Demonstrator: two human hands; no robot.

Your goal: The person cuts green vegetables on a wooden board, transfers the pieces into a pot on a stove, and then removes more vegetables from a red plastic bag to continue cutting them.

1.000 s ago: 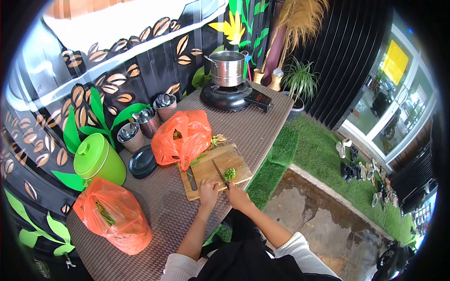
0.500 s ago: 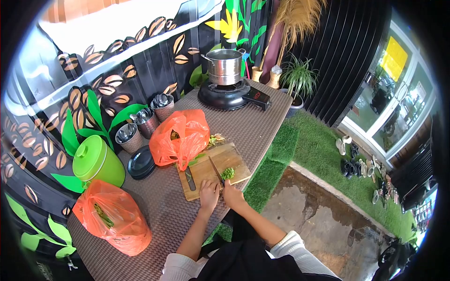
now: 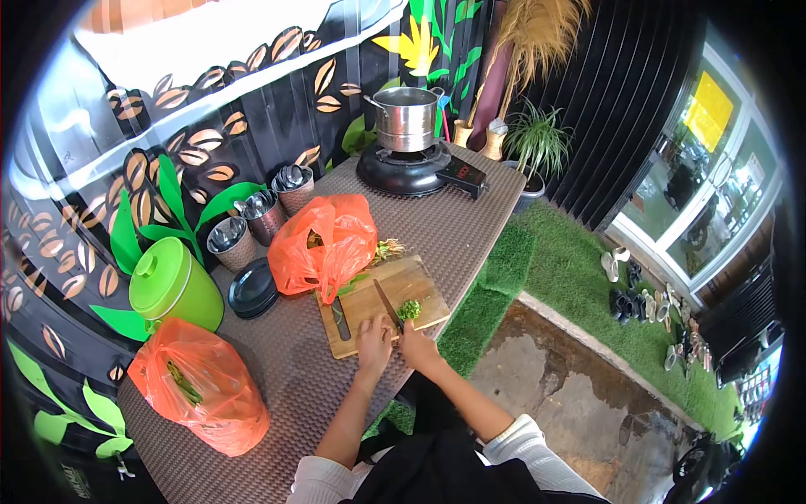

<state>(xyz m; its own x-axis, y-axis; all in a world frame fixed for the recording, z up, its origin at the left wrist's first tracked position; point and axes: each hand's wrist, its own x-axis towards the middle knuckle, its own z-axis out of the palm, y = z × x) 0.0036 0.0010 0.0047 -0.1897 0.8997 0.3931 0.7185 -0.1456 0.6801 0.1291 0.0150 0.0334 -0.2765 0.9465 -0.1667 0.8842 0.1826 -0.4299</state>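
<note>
On the wooden cutting board (image 3: pixel 361 304), my right hand (image 3: pixel 419 347) is closed round the handle of a knife (image 3: pixel 386 301), whose blade points away from me. A small heap of chopped greens (image 3: pixel 409 310) lies just right of the blade. My left hand (image 3: pixel 374 343) rests at the board's near edge, left of the knife, its fingers curled down and together; whatever is under them is hidden. Behind the board sits an orange plastic bag (image 3: pixel 329 244), with greens and root ends (image 3: pixel 389 249) showing beside it.
Another orange bag (image 3: pixel 210 399) of greens stands at the table's left. Along the wall are a green lidded container (image 3: pixel 172 290), dark plates (image 3: pixel 252 290) and several cutlery cups (image 3: pixel 263 217). A steel pot (image 3: pixel 406 122) sits on a black portable stove (image 3: pixel 403 174) at the far end.
Both hands and the knife stay almost in place on the board. The view has shifted very slightly; nothing has been picked up or put down.
</note>
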